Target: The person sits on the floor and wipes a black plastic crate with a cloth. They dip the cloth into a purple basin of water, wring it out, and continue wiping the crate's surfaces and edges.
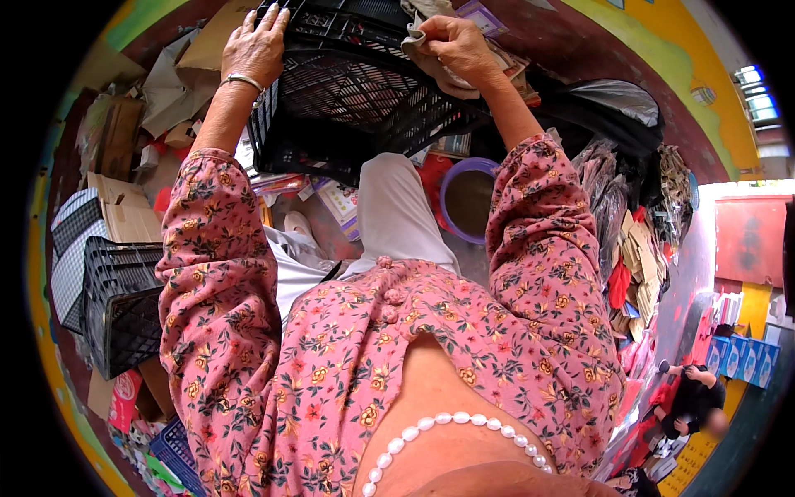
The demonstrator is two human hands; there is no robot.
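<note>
A black plastic lattice crate stands in front of me, its open hollow facing me. My left hand lies on the crate's left upper edge, fingers stretched out, with a bracelet at the wrist. At the crate's right upper corner my right hand pinches a greyish-beige cloth. Part of the cloth hangs below the fingers against the crate's side, and the fingertips are partly hidden by its folds.
A purple-rimmed basin sits on the floor right of my knee. Another black crate and flattened cardboard are at the left. Plastic bags and cardboard pieces heap at the right. Another person is farther off, lower right.
</note>
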